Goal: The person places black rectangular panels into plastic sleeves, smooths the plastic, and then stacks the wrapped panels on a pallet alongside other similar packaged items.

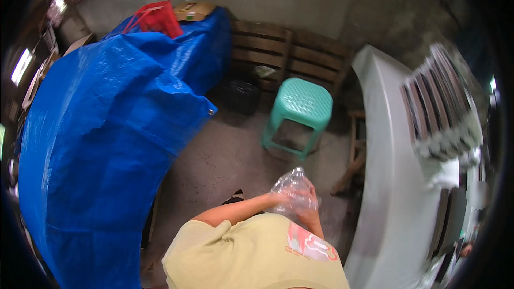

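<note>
A crumpled, clear plastic bag (293, 177) is held in front of my body, just above waist height in the picture. My left hand (285, 197) reaches across from the left and is closed on it, its fingers seen blurrily through the shiny film. On the other side, my right hand (309, 203) has its fingers wrapped around the bag's right part. No contents can be made out inside the plastic.
A blue tarpaulin (107, 139) drapes a long surface on the left, with a red bag (159, 18) on top. Ahead stands a green plastic stool (304, 99) before wooden slats (316, 56). On the right, a pale table (383, 182) carries a stack of grey-brown pieces (439, 104).
</note>
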The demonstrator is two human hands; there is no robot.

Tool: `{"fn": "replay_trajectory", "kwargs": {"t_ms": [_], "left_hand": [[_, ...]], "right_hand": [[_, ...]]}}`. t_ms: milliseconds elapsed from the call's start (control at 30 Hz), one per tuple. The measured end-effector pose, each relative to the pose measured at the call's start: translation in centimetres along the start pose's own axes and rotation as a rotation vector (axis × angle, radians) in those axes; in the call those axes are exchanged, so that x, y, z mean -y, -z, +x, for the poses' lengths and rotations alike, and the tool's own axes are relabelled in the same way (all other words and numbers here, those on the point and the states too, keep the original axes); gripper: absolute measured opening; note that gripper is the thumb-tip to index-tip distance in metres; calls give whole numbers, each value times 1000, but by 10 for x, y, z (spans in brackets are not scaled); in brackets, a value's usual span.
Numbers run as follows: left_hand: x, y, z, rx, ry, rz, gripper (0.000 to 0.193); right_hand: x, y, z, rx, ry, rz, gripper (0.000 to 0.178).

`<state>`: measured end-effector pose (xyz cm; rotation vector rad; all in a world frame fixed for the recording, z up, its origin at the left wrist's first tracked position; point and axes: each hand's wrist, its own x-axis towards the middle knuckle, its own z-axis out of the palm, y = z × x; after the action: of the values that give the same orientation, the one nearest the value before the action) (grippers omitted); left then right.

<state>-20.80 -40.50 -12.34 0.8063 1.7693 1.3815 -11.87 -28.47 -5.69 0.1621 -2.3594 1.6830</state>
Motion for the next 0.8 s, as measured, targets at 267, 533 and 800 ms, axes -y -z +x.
{"fn": "replay_trajectory", "kwargs": {"t_ms": [267, 533, 800], "left_hand": [[3, 200, -74, -183, 235, 162, 60], [2, 377, -75, -973, 49, 511, 52], [-8, 523, -31, -1322, 287, 766, 49]], "right_hand": [[-103, -82, 74, -594, -425, 45, 26], [-72, -111, 215, -154, -499, -685, 75], [-263, -206, 434, 18, -617, 421, 66]]}}
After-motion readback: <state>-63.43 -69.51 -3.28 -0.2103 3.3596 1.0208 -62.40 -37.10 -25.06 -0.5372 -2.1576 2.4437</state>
